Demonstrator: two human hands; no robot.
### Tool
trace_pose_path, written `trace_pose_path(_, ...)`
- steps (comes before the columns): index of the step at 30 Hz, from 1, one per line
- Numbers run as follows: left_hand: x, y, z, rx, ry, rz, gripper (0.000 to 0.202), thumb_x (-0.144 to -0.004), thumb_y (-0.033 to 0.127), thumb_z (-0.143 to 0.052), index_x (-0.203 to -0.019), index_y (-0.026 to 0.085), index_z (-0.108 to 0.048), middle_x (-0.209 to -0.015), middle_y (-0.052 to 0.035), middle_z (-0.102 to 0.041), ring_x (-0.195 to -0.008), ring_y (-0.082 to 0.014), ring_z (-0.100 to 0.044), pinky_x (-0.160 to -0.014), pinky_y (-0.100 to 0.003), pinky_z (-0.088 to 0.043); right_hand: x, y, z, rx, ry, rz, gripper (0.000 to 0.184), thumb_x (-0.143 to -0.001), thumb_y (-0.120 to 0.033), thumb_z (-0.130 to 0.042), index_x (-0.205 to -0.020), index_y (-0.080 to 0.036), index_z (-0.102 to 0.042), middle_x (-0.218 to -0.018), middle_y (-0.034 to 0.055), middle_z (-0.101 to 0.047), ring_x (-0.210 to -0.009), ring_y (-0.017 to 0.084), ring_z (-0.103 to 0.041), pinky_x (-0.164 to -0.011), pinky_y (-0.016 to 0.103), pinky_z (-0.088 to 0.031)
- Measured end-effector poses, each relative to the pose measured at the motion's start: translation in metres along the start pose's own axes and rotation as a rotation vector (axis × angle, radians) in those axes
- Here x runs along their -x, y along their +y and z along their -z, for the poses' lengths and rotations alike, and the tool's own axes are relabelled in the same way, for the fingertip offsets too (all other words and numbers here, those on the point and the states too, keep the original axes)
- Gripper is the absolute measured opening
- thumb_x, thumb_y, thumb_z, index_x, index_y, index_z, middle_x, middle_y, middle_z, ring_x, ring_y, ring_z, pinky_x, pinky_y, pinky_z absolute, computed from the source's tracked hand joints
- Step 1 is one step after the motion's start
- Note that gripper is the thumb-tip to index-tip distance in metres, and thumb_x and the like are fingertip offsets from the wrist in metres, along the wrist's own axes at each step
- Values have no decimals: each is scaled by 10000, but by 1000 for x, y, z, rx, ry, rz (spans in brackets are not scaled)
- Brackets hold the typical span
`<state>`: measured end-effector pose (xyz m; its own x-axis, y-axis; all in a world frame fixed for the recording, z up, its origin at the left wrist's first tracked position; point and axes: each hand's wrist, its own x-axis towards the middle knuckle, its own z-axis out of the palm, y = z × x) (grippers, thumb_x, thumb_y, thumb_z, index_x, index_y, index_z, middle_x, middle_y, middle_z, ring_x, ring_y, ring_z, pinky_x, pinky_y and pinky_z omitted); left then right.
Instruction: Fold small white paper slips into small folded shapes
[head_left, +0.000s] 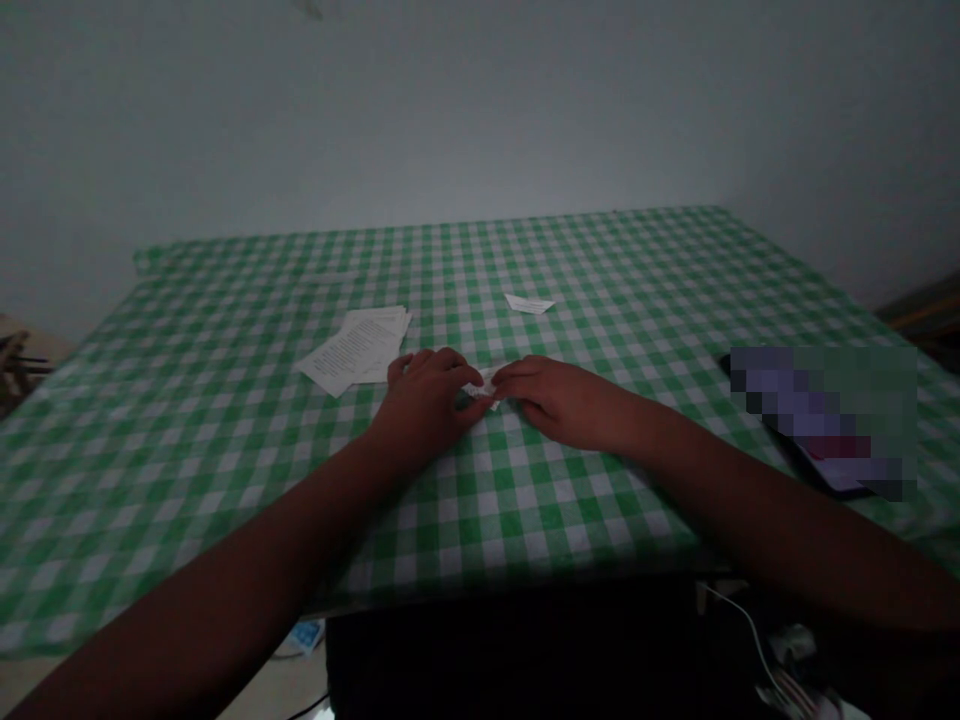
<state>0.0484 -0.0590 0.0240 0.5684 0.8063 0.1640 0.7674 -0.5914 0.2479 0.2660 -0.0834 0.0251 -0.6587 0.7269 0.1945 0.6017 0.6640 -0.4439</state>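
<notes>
Between my two hands is a small piece of folded white paper (484,384) with print on it, mostly covered by the fingers. My left hand (431,398) pinches its left side with thumb and fingers. On its right side the fingertips of my right hand (559,398) are closed on the same paper. Just beyond my left hand lie several printed sheets of paper (360,345), overlapping at an angle. A folded paper boat shape (529,304) rests farther back, slightly right of the middle.
A green and white checked tablecloth (225,420) covers the table, which meets a grey wall (450,110) at the back. On the right lies a dark-edged device with a blurred screen (810,420), beside my right forearm. A white cable (739,610) hangs below the front edge.
</notes>
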Motion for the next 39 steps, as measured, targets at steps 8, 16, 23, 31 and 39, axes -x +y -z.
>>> trace_pose_path(8, 2, 2, 0, -84, 52, 7, 216, -897, 430, -640, -1012, 274, -736, -1117, -51, -669, -1104, -293, -525, -998, -522, -318, 0, -5, 5, -12, -22, 16, 409, -863, -19, -474, -1189, -170, -670, -1201, 89, -683, -1145, 206, -603, -1056, 398, -444)
trace_pose_path(16, 3, 0, 1, -154, 87, -19, 209, -923, 402, -613, -1033, 291, -752, -1108, -59, -679, -1105, -307, -519, -1019, -572, -296, 1, -3, 1, 54, -10, 30, 360, -881, -54, -484, -1171, -154, -671, -1195, 104, -680, -1147, 220, -602, -1055, 413, -451)
trace_pose_path(23, 5, 4, 1, -221, 107, -46, 191, -929, 380, -612, -995, 269, -753, -1099, -61, -693, -1105, -309, -525, -1034, -587, -280, 1, -4, -4, 80, -1, -8, 393, -882, -60, -478, -1240, -121, -629, -1249, 150, -640, -1188, 251, -568, -1026, 428, -477)
trace_pose_path(31, 6, 5, 1, -252, 101, -63, 201, -939, 373, -600, -1027, 260, -741, -1108, -63, -698, -1100, -312, -527, -1008, -582, -295, 1, -5, -5, 121, -16, -16, 399, -898, -79, -477, -1274, -87, -614, -1283, 159, -608, -1203, 255, -539, -1056, 406, -458)
trace_pose_path(39, 7, 6, 2, -241, 114, -68, 179, -926, 363, -616, -1020, 273, -738, -1097, -62, -698, -1104, -315, -532, -1015, -591, -285, 1, -3, -6, 115, 0, -18, 396, -901, -86, -458, -1267, -102, -609, -1288, 148, -604, -1206, 247, -540, -1060, 409, -461)
